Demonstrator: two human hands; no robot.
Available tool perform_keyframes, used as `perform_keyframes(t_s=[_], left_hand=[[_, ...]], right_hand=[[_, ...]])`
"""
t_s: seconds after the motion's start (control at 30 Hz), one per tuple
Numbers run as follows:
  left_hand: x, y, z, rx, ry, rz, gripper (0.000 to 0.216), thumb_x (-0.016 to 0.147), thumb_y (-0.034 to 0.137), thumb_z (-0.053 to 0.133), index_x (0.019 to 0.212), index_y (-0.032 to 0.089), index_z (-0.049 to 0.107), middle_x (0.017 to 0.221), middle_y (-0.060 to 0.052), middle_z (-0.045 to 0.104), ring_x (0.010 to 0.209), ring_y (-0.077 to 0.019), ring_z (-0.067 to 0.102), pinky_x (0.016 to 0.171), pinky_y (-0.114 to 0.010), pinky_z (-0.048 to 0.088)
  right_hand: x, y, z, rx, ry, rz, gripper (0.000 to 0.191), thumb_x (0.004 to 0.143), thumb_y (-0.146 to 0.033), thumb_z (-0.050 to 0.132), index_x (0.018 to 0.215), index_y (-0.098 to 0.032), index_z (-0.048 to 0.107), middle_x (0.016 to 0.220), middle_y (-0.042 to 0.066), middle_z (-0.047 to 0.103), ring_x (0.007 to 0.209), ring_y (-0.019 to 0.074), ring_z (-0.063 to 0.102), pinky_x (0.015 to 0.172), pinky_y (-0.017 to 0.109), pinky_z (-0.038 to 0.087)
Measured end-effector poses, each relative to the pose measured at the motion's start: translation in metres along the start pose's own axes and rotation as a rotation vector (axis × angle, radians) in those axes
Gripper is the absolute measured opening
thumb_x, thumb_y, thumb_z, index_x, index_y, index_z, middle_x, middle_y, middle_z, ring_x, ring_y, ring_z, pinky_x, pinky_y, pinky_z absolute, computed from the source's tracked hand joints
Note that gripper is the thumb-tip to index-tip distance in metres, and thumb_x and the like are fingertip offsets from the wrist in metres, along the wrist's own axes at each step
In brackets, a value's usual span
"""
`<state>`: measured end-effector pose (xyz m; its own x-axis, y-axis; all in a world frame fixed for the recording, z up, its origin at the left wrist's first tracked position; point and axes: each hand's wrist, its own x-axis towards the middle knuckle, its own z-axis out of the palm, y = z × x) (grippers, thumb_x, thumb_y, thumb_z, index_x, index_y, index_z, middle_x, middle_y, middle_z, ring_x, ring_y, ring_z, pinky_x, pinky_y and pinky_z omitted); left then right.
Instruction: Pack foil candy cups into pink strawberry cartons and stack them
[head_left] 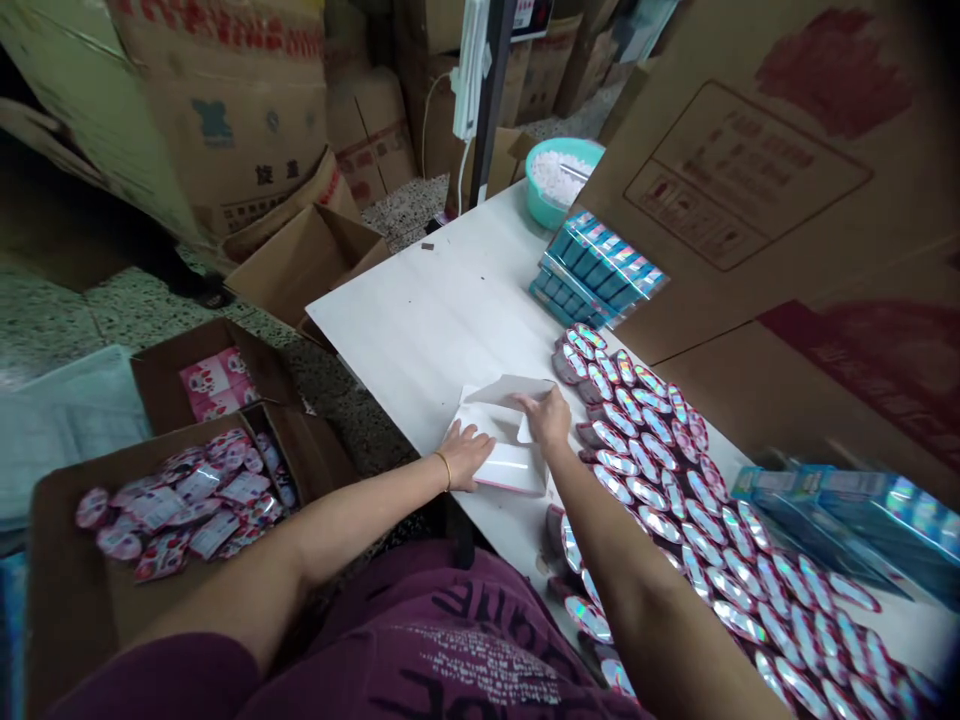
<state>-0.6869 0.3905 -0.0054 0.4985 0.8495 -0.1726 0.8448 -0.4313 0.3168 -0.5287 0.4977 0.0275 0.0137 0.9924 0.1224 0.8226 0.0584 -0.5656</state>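
Note:
A small white paperboard box point(504, 466) with raised flaps lies near the edge of the white table. My left hand point(466, 456) rests on its near left side, fingers spread over the board. On the far right side, my right hand point(550, 420) grips the box wall, thumb on the inner side; its other fingers are partly hidden. Just right of this hand stand rows of small oval packs point(619, 440) with shiny tops and pinkish-red edges.
Teal packages point(596, 265) and a turquoise basin point(541, 200) of white pieces stand farther back. More teal packages point(847, 515) lie right, beside a large carton point(750, 170). Left of the table, an open carton point(67, 500) holds wrapped packs; another carton point(262, 365) holds pink boxes.

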Motion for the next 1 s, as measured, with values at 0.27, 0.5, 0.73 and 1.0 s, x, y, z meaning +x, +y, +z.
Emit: perform_keyframes(t_s=[0.27, 0.5, 0.73, 1.0], left_hand=[[0.000, -0.005, -0.003, -0.016, -0.014, 0.013, 0.079, 0.057, 0.035, 0.068, 0.127, 0.019, 0.036, 0.123, -0.012, 0.049, 0.114, -0.0309, 0.039, 0.101, -0.052, 0.019], [-0.002, 0.002, -0.007, 0.032, 0.026, 0.012, 0.081, 0.056, 0.032, 0.071, 0.128, 0.015, 0.037, 0.121, -0.014, 0.050, 0.119, -0.0344, 0.034, 0.104, -0.057, 0.010], [-0.031, 0.016, -0.007, 0.038, 0.196, 0.148, 0.074, 0.070, 0.033, 0.064, 0.135, 0.022, 0.030, 0.137, -0.012, 0.038, 0.133, -0.0299, 0.022, 0.108, -0.050, 0.017], [-0.045, -0.021, -0.016, -0.247, 0.755, -0.070, 0.042, 0.090, 0.028, 0.033, 0.130, 0.021, 0.039, 0.126, -0.009, 0.052, 0.119, -0.0199, 0.046, 0.099, -0.040, 0.040]], right_hand=[[-0.036, 0.053, -0.002, 0.402, -0.062, -0.088, 0.059, 0.076, -0.048, 0.048, 0.124, -0.012, 0.046, 0.128, 0.016, 0.048, 0.115, 0.0221, 0.046, 0.092, 0.037, 0.040], [-0.042, 0.061, -0.003, 0.182, -0.149, 0.028, 0.057, 0.072, -0.039, 0.053, 0.123, -0.015, 0.044, 0.111, 0.011, 0.059, 0.097, 0.0232, 0.055, 0.087, 0.039, 0.041], [-0.050, 0.053, 0.001, 0.186, -0.004, 0.047, 0.039, 0.074, -0.034, 0.046, 0.108, -0.016, 0.049, 0.098, 0.008, 0.060, 0.086, 0.0200, 0.055, 0.080, 0.032, 0.042], [-0.039, 0.044, 0.002, 0.011, 0.015, 0.162, 0.033, 0.077, -0.043, 0.048, 0.094, -0.017, 0.057, 0.083, 0.005, 0.062, 0.071, 0.0177, 0.053, 0.066, 0.027, 0.038]])
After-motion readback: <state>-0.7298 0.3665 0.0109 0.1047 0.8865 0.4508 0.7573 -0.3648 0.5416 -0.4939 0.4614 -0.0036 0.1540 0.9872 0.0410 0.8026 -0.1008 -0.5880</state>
